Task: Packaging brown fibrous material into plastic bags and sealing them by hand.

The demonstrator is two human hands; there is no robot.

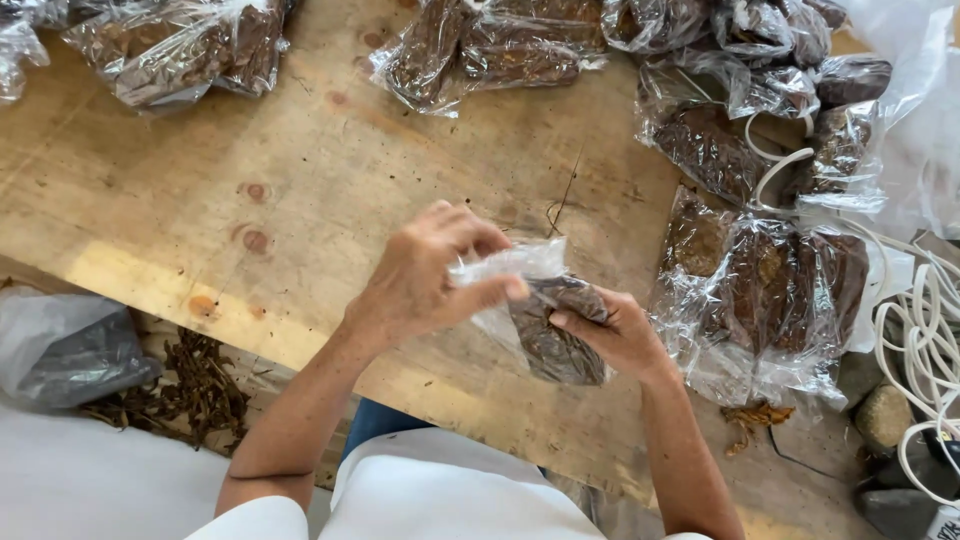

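Pinching clear bag (545,320) of brown stuff with left hand (425,275), cradling underneath with right hand (610,335), above near edge of worn wooden table (300,200); filled bags (765,290) crowding far and right edges.

Packing workshop: rough plywood worktable (300,150), piled filled clear bags (760,290)

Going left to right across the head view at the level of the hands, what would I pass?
Grey plastic bag → dried brown scraps → left hand → small clear bag of brown material → right hand → pile of filled clear bags → white cord.
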